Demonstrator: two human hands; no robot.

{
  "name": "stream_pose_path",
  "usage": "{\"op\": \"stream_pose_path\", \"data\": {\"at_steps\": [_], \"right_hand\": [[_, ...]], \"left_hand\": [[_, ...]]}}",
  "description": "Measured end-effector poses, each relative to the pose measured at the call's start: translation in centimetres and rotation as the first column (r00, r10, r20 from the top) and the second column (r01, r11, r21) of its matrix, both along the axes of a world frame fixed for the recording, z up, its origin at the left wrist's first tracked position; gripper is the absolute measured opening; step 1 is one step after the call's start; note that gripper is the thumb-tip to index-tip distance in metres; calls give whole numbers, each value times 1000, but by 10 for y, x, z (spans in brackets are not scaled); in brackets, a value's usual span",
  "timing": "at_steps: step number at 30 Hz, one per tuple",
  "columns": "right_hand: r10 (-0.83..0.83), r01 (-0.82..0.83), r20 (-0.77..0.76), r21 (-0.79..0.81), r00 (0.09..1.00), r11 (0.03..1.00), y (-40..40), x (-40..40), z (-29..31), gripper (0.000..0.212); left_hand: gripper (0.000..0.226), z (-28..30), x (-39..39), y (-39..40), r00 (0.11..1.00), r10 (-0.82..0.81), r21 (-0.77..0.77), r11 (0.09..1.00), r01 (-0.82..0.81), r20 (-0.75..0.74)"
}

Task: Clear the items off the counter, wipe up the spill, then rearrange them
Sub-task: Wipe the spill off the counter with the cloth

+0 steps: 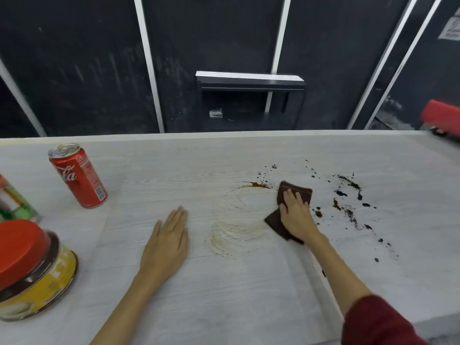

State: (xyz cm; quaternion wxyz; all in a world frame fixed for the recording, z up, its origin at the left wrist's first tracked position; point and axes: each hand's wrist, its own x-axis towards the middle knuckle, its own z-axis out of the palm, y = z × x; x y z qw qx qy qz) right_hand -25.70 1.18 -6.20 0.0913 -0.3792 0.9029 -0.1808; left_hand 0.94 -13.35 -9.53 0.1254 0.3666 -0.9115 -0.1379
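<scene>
My right hand [296, 215] presses flat on a dark brown cloth [297, 190] in the middle right of the pale wood-grain counter [224, 295]. Dark brown spill spots [348, 207] are scattered to the right of the cloth and behind it. Faint smeared streaks [236, 235] lie to its left. My left hand [169, 240] rests flat on the counter with fingers together, holding nothing. At the left stand a red cola can [78, 176], a jar with a red lid and yellow label [29, 270], and a green and clear bottle [12, 202], partly cut off by the frame.
Beyond the counter's far edge is a dark wall with white strips. A low black shelf [251, 82] sits there with a clear plastic cup [216, 113] lying beside it. A red object [440, 115] is at the far right edge.
</scene>
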Motion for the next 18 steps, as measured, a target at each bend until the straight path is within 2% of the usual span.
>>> {"op": "stream_pose_path", "data": {"at_steps": [2,6,11,14,18], "right_hand": [[23,-25,67,31,997,999,-31,-23,5,54],[224,-229,89,58,971,972,-79,-11,7,58],[423,-423,85,-22,902,906,-52,43,1,51],[402,-400,38,-51,915,915,8,51,-4,49],[213,-211,38,-54,976,976,65,24,-3,47]], "left_hand": [[81,2,-1,0,1000,2,3,1000,-2,-2],[81,3,-2,0,1000,4,24,1000,-4,-19],[81,4,0,-1,1000,-12,22,1000,12,-26],[73,3,1,-1,999,-16,23,1000,17,-29],[57,5,0,2,999,-12,25,1000,13,-34]]}}
